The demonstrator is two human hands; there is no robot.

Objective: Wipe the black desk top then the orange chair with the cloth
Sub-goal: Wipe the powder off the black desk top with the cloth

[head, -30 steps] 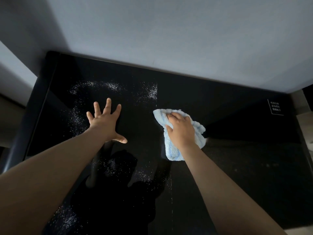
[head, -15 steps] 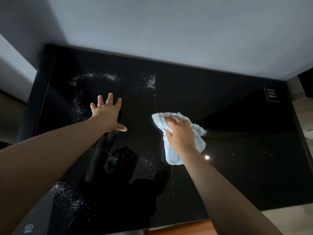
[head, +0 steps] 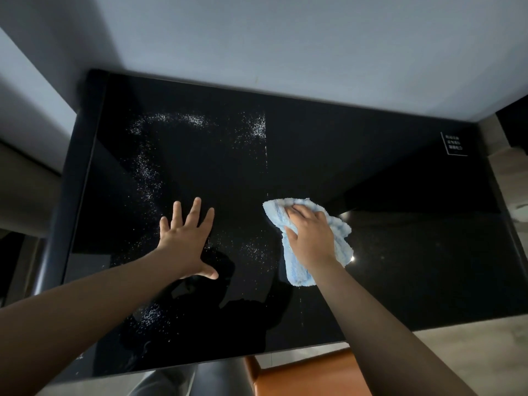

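Cloth (head: 340, 230) bunched under right hand (head: 311, 242) (left hand (head: 185, 247) splayed).

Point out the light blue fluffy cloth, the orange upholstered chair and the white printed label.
light blue fluffy cloth (head: 275, 212), head view, upper-left corner
orange upholstered chair (head: 300, 375), head view, seat surface
white printed label (head: 455, 144), head view, text centre

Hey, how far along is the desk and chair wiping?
Done: the right half of the black desk top looks free of specks. In hand: the right hand holds the cloth against the middle, while the left hand lies flat on the desk. Left: white specks across the left half, then the orange chair at the near edge, not yet wiped.
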